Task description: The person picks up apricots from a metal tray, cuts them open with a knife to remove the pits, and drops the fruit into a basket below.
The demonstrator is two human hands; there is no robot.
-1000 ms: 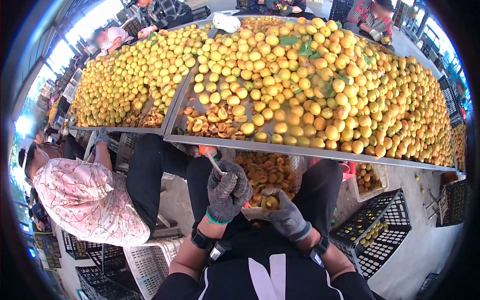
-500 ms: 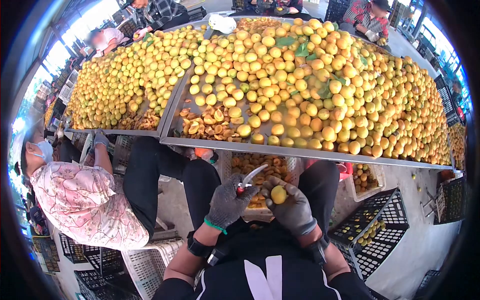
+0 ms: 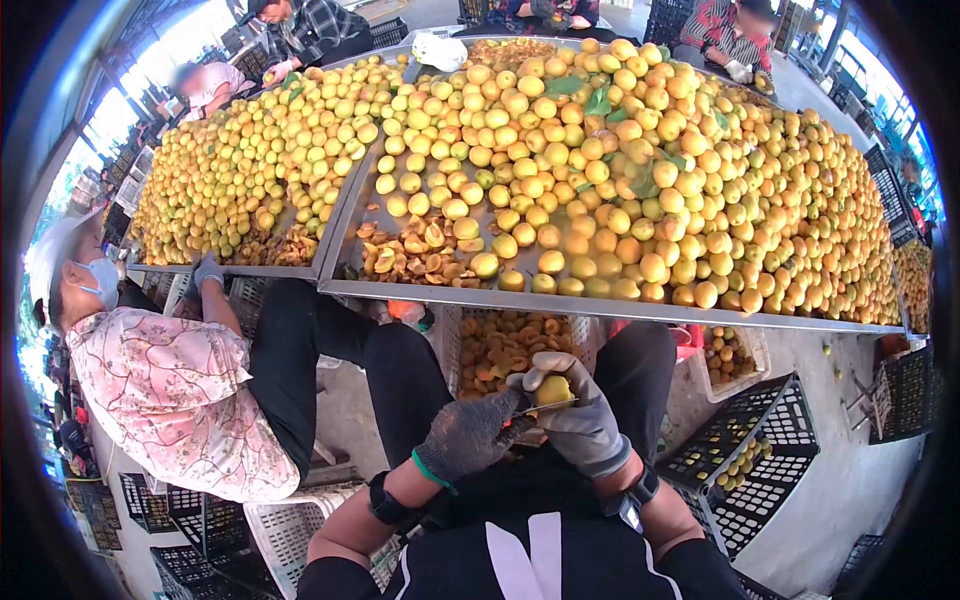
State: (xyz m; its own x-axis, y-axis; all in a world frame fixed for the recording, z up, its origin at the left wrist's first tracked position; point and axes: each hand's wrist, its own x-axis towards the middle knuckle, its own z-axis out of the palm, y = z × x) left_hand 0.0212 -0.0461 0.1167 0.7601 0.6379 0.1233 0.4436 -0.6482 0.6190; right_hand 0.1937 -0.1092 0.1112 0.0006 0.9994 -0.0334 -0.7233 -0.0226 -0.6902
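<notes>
Head view: dark-gloved left hand [image 3: 468, 432] is gripping a thin steel knife [image 3: 541, 406], slicing the round yellow apricot [image 3: 553, 388] that the grey-gloved right hand [image 3: 582, 428] is clutching. The blade is probably risking a slip off the rounded skin into the right fingers.

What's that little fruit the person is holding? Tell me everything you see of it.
The fruit is small, round, yellow and smooth-skinned. It sits cupped in the grey-gloved right hand, with only its upper part showing. A thin knife, held by the darker-gloved left hand, lies across its near side, apparently touching it.
</notes>
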